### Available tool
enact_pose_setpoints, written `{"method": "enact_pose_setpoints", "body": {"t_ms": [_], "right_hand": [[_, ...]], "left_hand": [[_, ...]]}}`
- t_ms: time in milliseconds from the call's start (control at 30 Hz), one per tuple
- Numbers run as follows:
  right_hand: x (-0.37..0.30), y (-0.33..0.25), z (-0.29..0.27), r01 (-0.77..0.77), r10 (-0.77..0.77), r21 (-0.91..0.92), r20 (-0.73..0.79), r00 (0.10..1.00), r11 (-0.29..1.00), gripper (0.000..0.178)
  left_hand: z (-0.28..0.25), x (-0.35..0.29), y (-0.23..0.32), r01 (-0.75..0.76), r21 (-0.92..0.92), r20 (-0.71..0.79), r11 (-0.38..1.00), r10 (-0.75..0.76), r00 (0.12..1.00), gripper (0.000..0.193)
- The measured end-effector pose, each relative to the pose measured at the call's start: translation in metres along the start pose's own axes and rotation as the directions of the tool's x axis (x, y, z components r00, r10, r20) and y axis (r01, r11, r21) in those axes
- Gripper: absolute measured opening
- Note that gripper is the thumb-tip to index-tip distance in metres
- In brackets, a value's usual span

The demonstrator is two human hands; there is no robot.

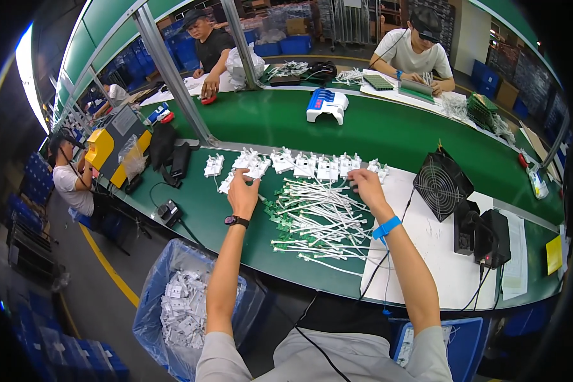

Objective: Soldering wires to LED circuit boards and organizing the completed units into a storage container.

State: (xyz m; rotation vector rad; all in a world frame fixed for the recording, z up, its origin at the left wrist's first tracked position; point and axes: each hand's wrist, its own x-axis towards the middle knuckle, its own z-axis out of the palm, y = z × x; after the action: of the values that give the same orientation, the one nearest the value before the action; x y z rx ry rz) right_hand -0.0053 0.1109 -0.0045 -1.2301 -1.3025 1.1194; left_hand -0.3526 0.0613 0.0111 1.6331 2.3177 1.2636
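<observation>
A row of small white plastic housings (304,165) lies along the far side of the green workbench. My left hand (242,195) is at the left part of the row, its thumb and forefinger apart, by a cluster of housings (253,163). Whether it touches one I cannot tell. Farther right, my right hand (368,188) hovers near the housings (348,164), fingers loosely bent and apart, with nothing visible in them. Between my forearms spreads a pile of white cables (325,219) with small green circuit boards (280,224) at their left ends.
A black fan (440,184) and black power boxes (492,237) stand on white sheets at right. Left below the bench is a lined blue bin (153,305) of white parts. Beyond runs a green conveyor (261,121) carrying a white-and-blue device (326,106); several people work around it.
</observation>
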Motion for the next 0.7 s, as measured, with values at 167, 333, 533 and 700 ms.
{"method": "enact_pose_setpoints", "body": {"t_ms": [167,333,533,700], "right_hand": [[0.001,-0.004,0.024,0.044,-0.053,-0.229,-0.033,0.998,0.972,0.024],[-0.014,-0.021,0.044,0.067,-0.307,-0.732,-0.199,0.931,0.678,0.035],[-0.013,-0.009,0.035,0.086,-0.493,-0.889,-0.167,0.854,0.449,0.029],[-0.007,-0.004,0.016,0.135,-0.425,-0.875,-0.087,0.901,0.465,0.028]], "left_hand": [[0.017,0.009,-0.008,0.071,-0.065,0.046,0.995,-0.069,0.997,0.045],[0.016,0.012,0.006,0.212,-0.103,0.015,0.972,-0.212,0.977,0.047],[0.023,0.025,0.005,0.126,0.113,-0.057,0.986,-0.12,0.991,0.04],[0.028,0.032,-0.007,0.064,0.213,0.007,0.975,-0.067,0.998,0.03]]}}
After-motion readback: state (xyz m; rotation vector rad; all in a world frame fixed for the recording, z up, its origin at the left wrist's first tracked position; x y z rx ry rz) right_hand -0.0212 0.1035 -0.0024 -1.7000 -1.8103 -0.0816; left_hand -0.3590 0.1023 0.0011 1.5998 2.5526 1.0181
